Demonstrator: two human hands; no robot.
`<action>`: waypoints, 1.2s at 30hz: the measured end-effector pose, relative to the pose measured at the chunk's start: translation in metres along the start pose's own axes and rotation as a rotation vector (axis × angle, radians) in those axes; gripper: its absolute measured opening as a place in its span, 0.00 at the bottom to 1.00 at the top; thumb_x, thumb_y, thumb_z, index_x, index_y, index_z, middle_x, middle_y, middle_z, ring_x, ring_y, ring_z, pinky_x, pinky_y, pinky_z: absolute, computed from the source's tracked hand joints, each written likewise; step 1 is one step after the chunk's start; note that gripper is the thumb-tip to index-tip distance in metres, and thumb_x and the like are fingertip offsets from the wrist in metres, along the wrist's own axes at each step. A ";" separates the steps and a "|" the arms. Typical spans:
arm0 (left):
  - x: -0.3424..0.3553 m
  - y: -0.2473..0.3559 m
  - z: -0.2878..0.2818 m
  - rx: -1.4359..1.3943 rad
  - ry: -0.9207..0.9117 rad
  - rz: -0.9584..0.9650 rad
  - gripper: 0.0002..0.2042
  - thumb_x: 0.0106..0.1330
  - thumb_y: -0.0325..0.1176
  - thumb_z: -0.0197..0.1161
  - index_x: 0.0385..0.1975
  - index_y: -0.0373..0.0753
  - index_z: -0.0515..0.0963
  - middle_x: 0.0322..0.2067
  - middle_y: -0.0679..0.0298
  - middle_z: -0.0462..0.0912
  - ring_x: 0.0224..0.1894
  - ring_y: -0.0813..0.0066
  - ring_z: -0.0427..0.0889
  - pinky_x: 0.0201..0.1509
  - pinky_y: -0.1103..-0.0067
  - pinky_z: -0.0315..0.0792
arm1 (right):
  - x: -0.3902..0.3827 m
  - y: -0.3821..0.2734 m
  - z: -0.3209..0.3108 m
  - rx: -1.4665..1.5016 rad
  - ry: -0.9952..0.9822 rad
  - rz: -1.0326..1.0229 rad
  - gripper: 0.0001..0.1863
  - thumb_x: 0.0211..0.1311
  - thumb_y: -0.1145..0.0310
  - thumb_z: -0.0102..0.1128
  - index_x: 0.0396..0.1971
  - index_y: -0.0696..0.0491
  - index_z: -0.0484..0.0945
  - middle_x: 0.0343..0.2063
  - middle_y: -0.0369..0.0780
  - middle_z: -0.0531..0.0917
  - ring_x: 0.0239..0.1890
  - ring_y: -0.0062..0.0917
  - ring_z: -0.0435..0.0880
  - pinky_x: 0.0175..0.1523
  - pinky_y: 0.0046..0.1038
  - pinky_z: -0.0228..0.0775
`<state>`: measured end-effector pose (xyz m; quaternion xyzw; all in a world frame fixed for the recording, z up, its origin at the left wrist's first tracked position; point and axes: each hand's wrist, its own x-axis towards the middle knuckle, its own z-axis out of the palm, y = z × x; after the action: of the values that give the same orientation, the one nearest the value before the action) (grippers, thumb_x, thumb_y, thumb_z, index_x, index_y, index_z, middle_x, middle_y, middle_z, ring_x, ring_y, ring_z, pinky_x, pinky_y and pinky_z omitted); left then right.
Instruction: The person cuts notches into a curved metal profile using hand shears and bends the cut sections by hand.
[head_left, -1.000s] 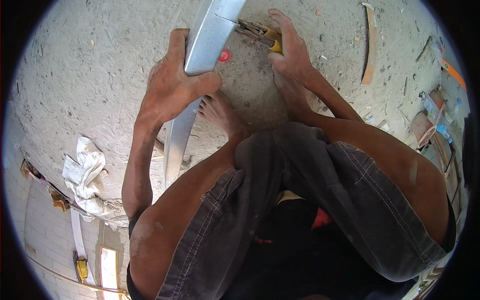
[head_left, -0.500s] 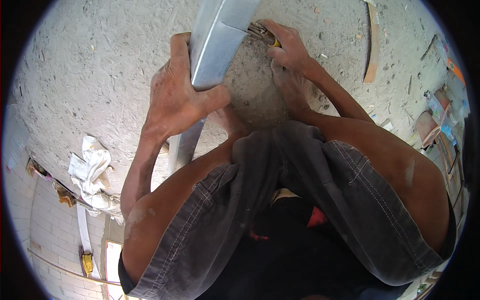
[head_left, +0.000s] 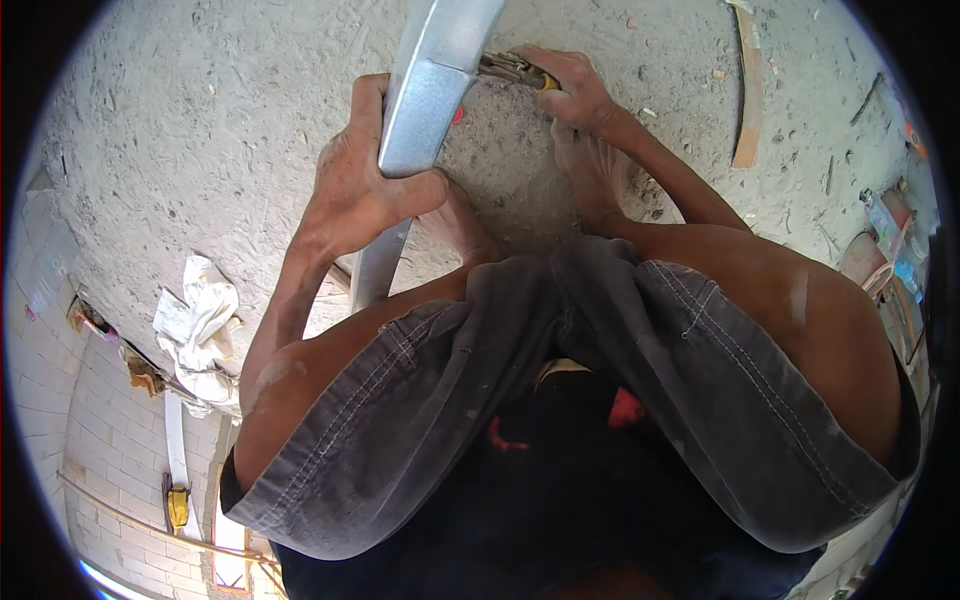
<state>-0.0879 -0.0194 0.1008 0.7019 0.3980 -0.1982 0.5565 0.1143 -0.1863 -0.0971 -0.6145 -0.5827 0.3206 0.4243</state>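
Two hands are kept busy on one long piece of grey sheet-metal channel [head_left: 425, 100], which is laid across the dusty concrete floor [head_left: 180, 150] and runs from the top of the view down past the person's knee. The left hand [head_left: 355, 190] is wrapped over the channel, fingers curled tight round its far edge and the thumb pressed across the near face, so the piece is pinned down. The right hand [head_left: 575, 90] is closed round a hand tool with a yellow grip [head_left: 520, 72], whose nose is set against the channel's right edge; what kind of tool it is can't quite be made out.

Compared with a second ago, the channel now sits bigger and higher in the view, the left hand has been slid further up it, and the tool has been brought right in against the metal. It reads as the work being moved along the edge.

A bare foot [head_left: 455, 215] is planted just beside the channel. A crumpled white rag [head_left: 200, 330] lies well apart to the left, and a wooden strip [head_left: 748, 100] off to the right.
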 end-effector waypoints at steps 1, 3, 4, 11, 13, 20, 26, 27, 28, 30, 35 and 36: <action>0.000 -0.001 0.004 -0.001 0.011 0.010 0.41 0.39 0.41 0.64 0.56 0.35 0.55 0.37 0.46 0.77 0.40 0.51 0.81 0.45 0.62 0.73 | -0.001 -0.012 0.005 -0.053 -0.035 0.093 0.34 0.38 0.66 0.58 0.53 0.61 0.71 0.45 0.56 0.79 0.46 0.49 0.79 0.53 0.39 0.71; 0.004 0.004 0.010 0.197 0.087 -0.035 0.41 0.39 0.43 0.64 0.55 0.33 0.55 0.38 0.42 0.77 0.40 0.48 0.81 0.47 0.62 0.73 | -0.002 -0.017 0.005 -0.128 -0.063 0.175 0.34 0.38 0.66 0.58 0.53 0.60 0.71 0.46 0.55 0.78 0.46 0.49 0.79 0.53 0.38 0.71; 0.004 0.003 0.013 0.206 0.096 -0.025 0.41 0.40 0.44 0.64 0.55 0.32 0.55 0.39 0.40 0.77 0.41 0.46 0.80 0.48 0.62 0.72 | -0.006 -0.021 0.007 -0.183 0.017 0.124 0.34 0.39 0.67 0.58 0.53 0.60 0.70 0.46 0.55 0.78 0.46 0.49 0.79 0.52 0.39 0.71; 0.003 0.007 0.007 0.149 0.068 -0.011 0.41 0.39 0.43 0.64 0.56 0.33 0.56 0.39 0.41 0.77 0.42 0.45 0.80 0.48 0.61 0.71 | 0.016 -0.047 -0.001 0.200 0.175 0.337 0.34 0.39 0.67 0.61 0.53 0.59 0.69 0.43 0.51 0.79 0.43 0.48 0.79 0.50 0.39 0.71; 0.003 0.004 0.007 0.129 0.065 -0.011 0.41 0.39 0.43 0.65 0.56 0.34 0.56 0.39 0.41 0.77 0.42 0.45 0.80 0.48 0.61 0.71 | 0.010 -0.042 0.001 0.160 0.118 0.363 0.34 0.38 0.67 0.62 0.52 0.60 0.70 0.42 0.51 0.79 0.43 0.48 0.79 0.49 0.39 0.72; 0.003 0.004 0.006 0.109 0.027 -0.096 0.41 0.39 0.40 0.65 0.56 0.35 0.54 0.38 0.44 0.78 0.40 0.46 0.80 0.47 0.60 0.72 | -0.002 -0.015 0.017 -0.044 0.054 0.160 0.34 0.36 0.67 0.65 0.50 0.60 0.71 0.40 0.52 0.80 0.41 0.47 0.80 0.48 0.39 0.72; 0.005 0.007 0.009 0.145 0.064 -0.002 0.40 0.40 0.40 0.65 0.55 0.36 0.55 0.37 0.45 0.78 0.39 0.47 0.81 0.45 0.61 0.72 | 0.008 -0.021 -0.006 0.099 0.007 0.236 0.32 0.36 0.67 0.64 0.49 0.59 0.73 0.33 0.53 0.80 0.36 0.47 0.80 0.43 0.39 0.72; 0.005 0.012 0.007 0.139 0.070 -0.027 0.40 0.40 0.40 0.65 0.55 0.36 0.55 0.37 0.45 0.78 0.39 0.47 0.81 0.45 0.61 0.72 | 0.006 -0.024 -0.004 0.097 0.007 0.237 0.32 0.36 0.67 0.64 0.49 0.59 0.73 0.33 0.53 0.80 0.36 0.47 0.80 0.43 0.39 0.72; 0.006 0.018 0.004 0.132 0.094 -0.037 0.39 0.40 0.41 0.65 0.55 0.36 0.55 0.37 0.45 0.78 0.38 0.48 0.81 0.45 0.61 0.72 | 0.009 -0.020 -0.003 0.160 -0.002 0.251 0.31 0.36 0.67 0.64 0.48 0.60 0.74 0.31 0.53 0.80 0.34 0.47 0.80 0.42 0.38 0.71; 0.008 0.021 -0.002 0.111 0.063 -0.063 0.39 0.40 0.41 0.65 0.55 0.36 0.56 0.37 0.45 0.78 0.39 0.48 0.81 0.45 0.62 0.72 | 0.017 -0.024 -0.003 0.240 -0.022 0.345 0.28 0.38 0.67 0.61 0.45 0.61 0.75 0.27 0.54 0.79 0.31 0.48 0.79 0.39 0.37 0.70; 0.018 -0.003 -0.004 0.011 0.097 -0.067 0.37 0.38 0.41 0.64 0.54 0.38 0.63 0.40 0.48 0.79 0.43 0.52 0.80 0.49 0.65 0.72 | 0.029 -0.059 -0.033 -0.076 -0.168 0.416 0.25 0.45 0.66 0.59 0.46 0.60 0.71 0.32 0.55 0.79 0.36 0.50 0.79 0.43 0.44 0.69; 0.017 -0.005 -0.007 0.010 0.114 -0.037 0.37 0.38 0.41 0.64 0.54 0.38 0.63 0.40 0.48 0.79 0.43 0.52 0.80 0.49 0.65 0.72 | 0.031 -0.083 -0.044 -0.142 -0.203 0.476 0.23 0.47 0.66 0.57 0.45 0.60 0.70 0.33 0.55 0.79 0.38 0.51 0.78 0.44 0.45 0.68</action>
<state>-0.0828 -0.0066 0.0881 0.7075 0.4410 -0.1700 0.5255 0.1201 -0.1652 -0.0002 -0.7272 -0.4825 0.4294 0.2324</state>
